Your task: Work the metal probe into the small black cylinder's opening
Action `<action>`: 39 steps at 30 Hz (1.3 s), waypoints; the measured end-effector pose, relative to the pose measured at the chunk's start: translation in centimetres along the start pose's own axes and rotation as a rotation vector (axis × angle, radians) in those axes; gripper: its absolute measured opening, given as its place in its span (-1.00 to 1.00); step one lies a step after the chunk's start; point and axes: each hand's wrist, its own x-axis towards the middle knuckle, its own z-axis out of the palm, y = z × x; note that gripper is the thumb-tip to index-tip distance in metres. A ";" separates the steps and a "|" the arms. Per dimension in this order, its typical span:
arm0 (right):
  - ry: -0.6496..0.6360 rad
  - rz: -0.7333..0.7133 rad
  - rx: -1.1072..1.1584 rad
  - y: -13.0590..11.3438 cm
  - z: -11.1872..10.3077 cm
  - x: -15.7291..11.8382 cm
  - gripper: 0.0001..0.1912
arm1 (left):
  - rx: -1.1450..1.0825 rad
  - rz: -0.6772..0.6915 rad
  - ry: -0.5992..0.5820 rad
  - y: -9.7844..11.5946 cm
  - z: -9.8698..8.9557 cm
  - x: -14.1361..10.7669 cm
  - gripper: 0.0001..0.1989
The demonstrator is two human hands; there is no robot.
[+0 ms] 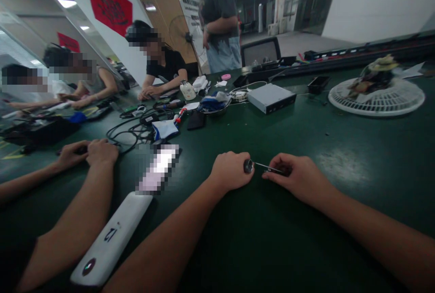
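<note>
My left hand [230, 170] is closed around a small dark cylinder [249, 166] whose round, ring-like end shows beside the thumb; the rest is hidden in the fist. Between the fingers of my right hand [299, 175] is a slim metal tool [272, 169], thin and bright at the tip and darker nearer the grip. Its tip points left and comes close to the cylinder's end; whether they touch I cannot tell. Both hands are low over the dark green table [292, 134].
Left of my arm lie a white bar-shaped device [112, 243] and a lit phone [159, 168]. A neighbour's hands [90, 152] work beside them. Farther back are black cables [132, 130], a grey box-shaped drive [270, 97] and a white fan grille [377, 98]. People sit and stand beyond.
</note>
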 end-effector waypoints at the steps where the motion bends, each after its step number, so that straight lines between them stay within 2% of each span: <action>1: 0.008 -0.011 0.025 0.0 0.0 0.0 -0.77 | -0.001 0.006 0.000 0.1 0.0 0.0 -0.73; 7: 0.038 -0.144 0.088 -0.2 0.0 -0.2 -0.88 | -0.005 0.045 -0.007 0.5 0.3 -0.2 -0.74; 11: 0.049 -0.201 0.169 -0.1 0.1 -0.2 -0.86 | -0.001 0.050 -0.002 0.6 0.3 -0.2 -0.74; 13: 0.048 -0.190 0.207 -0.1 0.1 -0.1 -0.86 | -0.006 0.048 -0.002 0.7 0.3 -0.2 -0.73; 17: 0.066 -0.148 0.259 -0.3 0.3 -0.1 -0.73 | -0.025 0.050 -0.010 1.2 0.1 -0.1 -0.74; 21: 0.078 -0.196 0.234 -0.5 0.4 0.0 -0.86 | -0.029 0.043 -0.004 1.7 0.1 -0.1 -0.73; 25: 0.143 -0.245 0.201 -0.4 0.4 0.3 -0.85 | -0.042 0.033 0.030 2.0 0.4 -0.1 -0.71; 29: 0.172 -0.233 0.211 -0.1 0.5 0.5 -0.83 | -0.060 0.013 0.063 2.2 0.6 -0.1 -0.73; 33: 0.201 -0.240 0.214 0.1 0.7 0.8 -0.91 | -0.054 0.012 0.079 2.5 0.5 0.1 -0.76; 39: 0.196 -0.196 0.214 0.5 0.9 1.3 -0.95 | -0.035 0.038 0.062 2.8 0.2 0.2 -0.77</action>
